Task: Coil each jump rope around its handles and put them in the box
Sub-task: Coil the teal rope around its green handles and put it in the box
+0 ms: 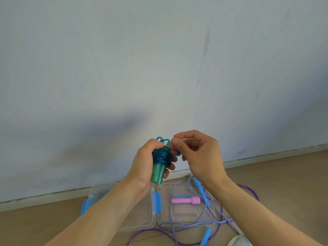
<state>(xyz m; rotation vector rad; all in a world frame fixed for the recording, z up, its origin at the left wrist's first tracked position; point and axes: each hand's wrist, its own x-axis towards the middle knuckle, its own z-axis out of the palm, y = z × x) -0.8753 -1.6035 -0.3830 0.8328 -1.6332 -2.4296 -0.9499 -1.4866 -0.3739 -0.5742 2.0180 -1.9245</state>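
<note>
The left hand [144, 163] grips the coiled blue rope [160, 157] by its green handles [158, 173], held above the open box [136, 217], while the right hand [198, 153] seems to pinch the rope's loose end at the top.

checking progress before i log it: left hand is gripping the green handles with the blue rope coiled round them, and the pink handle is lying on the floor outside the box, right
Not quite. The head view shows the pink handle lying on the clear lid beside the box, not on the bare floor. The rest holds: the left hand grips the green handles with the blue rope coiled round them.
</note>
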